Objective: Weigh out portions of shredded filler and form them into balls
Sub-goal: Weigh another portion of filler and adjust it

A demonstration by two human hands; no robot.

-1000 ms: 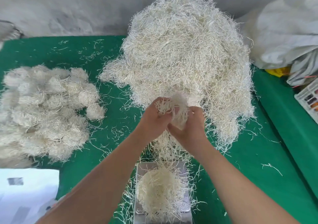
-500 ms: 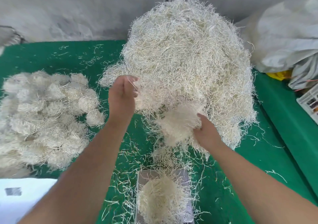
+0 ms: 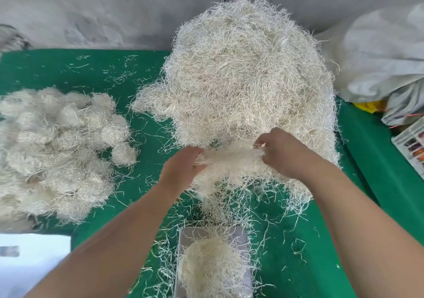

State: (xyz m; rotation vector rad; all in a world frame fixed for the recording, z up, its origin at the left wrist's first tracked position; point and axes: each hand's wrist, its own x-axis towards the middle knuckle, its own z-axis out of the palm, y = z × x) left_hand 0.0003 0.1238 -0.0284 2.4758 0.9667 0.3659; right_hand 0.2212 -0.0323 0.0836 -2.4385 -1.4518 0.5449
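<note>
Both hands' fingers (image 3: 260, 145) pinch a tuft (image 3: 227, 158) stretched between them; light, springy, sheds strands, so grip its ends

1 head-worn, wide-angle view, close above the near edge of the green tabletop (image 3: 378, 183), facing forward and down toward its far edge and the grey wall (image 3: 91, 11).

Green worktop (image 3: 57, 73); grey wall (image 3: 103, 11) behind; crumpled grey sacks (image 3: 378, 52) far right, crate (image 3: 410, 146) beside them; white sheet (image 3: 29, 263) bottom left.
</note>
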